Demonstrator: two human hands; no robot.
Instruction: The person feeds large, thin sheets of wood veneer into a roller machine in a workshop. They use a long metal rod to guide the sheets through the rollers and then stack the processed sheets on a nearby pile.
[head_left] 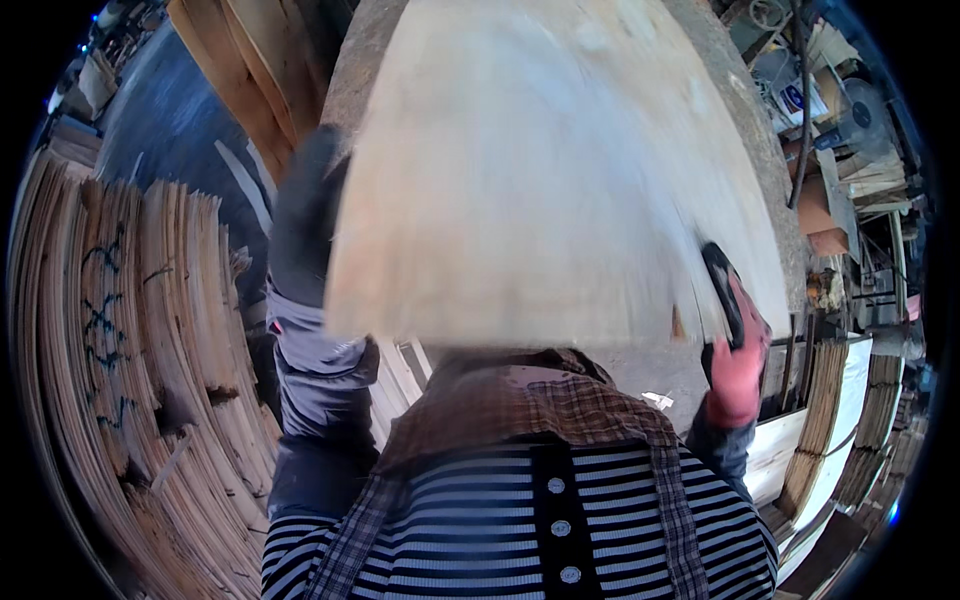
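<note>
A large pale wood veneer sheet [510,180] lies before me, its near edge smeared by motion close to my chest. My left hand [312,195], in a dark glove, is at the sheet's left edge. It is too blurred to make out its fingers. On the near right part of the sheet rests my right hand [738,345], in a pink and black glove. Its fingers stretch forward along the surface, and the thumb side faces the sheet's middle. A small brown split or hole [677,322] shows near the right hand.
Tall stacks of veneer [130,330] with blue-green marks stand at my left. Brown boards [245,75] lean at the far left beside the grey floor [165,115]. More veneer bundles [815,430] stand at the right. A dark pole [803,110] and clutter are at the far right.
</note>
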